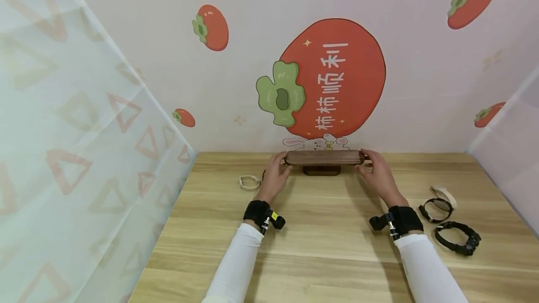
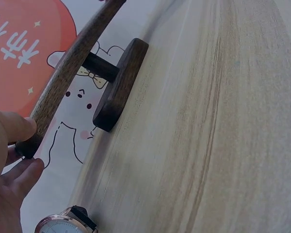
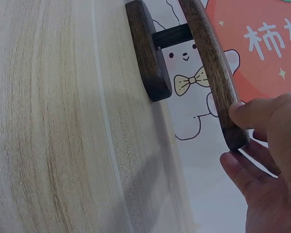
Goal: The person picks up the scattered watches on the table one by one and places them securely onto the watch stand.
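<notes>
A dark wooden T-bar display stand stands at the back of the table, its long bar level above a short post and a small rounded base. My left hand holds the bar's left end; the left wrist view has the thumb on the bar and fingers around its tip. At the other end, my right hand grips the bar between thumb and fingers. Close to the left hand lies a pale-strapped watch. A watch with a rose-gold case shows beneath the left hand.
On the right side of the wooden table lie a white-strapped watch, a thin black watch and a chunky black watch. A printed backdrop rises directly behind the stand, and a side curtain borders the left.
</notes>
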A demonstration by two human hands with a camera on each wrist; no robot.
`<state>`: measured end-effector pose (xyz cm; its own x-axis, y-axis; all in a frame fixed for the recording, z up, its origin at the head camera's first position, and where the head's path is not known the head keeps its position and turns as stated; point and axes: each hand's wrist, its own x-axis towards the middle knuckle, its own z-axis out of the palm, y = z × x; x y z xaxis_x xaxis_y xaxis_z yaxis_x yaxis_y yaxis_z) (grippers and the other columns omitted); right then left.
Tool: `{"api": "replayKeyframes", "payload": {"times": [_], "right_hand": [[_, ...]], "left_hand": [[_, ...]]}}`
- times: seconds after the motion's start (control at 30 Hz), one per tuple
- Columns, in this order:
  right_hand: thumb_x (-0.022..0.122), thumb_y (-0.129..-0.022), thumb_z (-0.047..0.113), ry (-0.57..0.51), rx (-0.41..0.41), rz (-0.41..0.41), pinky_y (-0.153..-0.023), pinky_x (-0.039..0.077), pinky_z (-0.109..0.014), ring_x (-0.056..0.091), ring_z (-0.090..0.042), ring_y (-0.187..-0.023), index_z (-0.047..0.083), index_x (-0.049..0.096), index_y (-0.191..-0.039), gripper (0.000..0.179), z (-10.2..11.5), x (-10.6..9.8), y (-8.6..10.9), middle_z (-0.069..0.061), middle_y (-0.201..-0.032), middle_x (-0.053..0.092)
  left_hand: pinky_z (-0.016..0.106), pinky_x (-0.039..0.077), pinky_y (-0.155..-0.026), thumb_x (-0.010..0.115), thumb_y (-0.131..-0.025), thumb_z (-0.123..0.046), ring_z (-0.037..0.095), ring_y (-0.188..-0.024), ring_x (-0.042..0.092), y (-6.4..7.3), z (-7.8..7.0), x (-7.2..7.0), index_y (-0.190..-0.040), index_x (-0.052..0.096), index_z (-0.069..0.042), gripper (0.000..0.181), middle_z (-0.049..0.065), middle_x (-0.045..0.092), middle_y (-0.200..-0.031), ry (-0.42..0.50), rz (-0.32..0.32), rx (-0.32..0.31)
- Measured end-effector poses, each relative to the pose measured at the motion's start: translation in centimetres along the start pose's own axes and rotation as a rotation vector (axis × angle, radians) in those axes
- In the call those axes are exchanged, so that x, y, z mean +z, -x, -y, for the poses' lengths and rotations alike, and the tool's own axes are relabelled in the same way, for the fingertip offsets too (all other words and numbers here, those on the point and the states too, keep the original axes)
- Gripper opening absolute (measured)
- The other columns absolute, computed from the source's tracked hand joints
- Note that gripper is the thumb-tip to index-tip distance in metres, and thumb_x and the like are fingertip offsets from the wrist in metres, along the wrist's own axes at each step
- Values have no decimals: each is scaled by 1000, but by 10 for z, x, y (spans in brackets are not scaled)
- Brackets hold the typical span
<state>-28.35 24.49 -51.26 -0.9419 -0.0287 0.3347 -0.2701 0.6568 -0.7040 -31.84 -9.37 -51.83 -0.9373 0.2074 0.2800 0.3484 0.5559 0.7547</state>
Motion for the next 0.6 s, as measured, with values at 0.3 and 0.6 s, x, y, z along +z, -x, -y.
{"api": "replayKeyframes", "payload": {"times": [0.3,0.6], "right_hand": [[70,-98,-6,10,-11,-23,-98,57,-65,56,-49,-121,-13,53,-145,50,-3,1,0,-35,-137,53],[72,-96,-7,14,-49,-44,-93,59,-64,60,-48,-116,-13,57,-141,48,-2,0,6,-34,-130,57]], "left_hand": [[48,48,-121,70,-104,-9,33,-146,53,0,0,-1,-151,56,-3,49,18,56,-153,-2,-20,9],[45,59,-109,70,-102,-4,36,-134,63,5,0,-4,-147,59,0,46,21,60,-148,62,-30,11]]}}
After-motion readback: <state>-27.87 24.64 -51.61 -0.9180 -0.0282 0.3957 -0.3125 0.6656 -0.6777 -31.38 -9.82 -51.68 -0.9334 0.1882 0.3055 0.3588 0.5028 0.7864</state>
